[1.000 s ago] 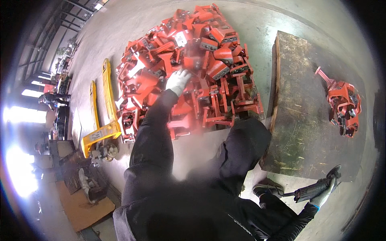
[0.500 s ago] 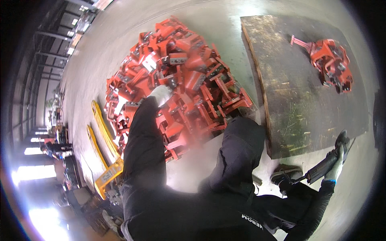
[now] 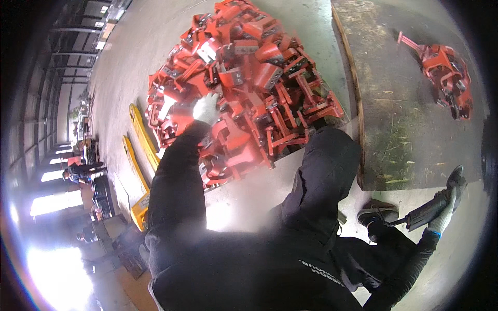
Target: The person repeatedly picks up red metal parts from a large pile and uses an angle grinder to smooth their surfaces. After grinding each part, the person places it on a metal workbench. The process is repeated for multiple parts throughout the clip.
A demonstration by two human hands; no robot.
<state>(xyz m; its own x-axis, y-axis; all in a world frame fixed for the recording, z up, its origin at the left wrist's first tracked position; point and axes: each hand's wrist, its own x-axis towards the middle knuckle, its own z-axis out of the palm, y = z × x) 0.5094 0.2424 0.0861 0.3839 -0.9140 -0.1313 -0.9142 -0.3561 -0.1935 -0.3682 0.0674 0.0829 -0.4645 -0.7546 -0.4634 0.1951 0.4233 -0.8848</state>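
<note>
Leans over a big heap of red metal parts, piled every which way on the grey floor. Has the left hand, in a pale glove, out at the heap's left half, right at the jumble. Cannot tell about a grip there, with the fingertips blurring into the red: maybe clamped on a piece, maybe just laid against one.

And over to the right, well apart from the left: holds a black hand tool in the right hand, gloved too, clamped along its body. Shows a thin rod at the tool's inner end, near a dark shoe. Bends a dark-trousered knee close to the heap's near edge.

Just beyond the tool, to the right of the heap: sees a broad, scuffed wooden board, with a small cluster of red parts near its far right side. To the left of the heap, catches a yellow pallet truck, partly behind the dark sleeve. Farther back, spots another person, bending near bright windows.
</note>
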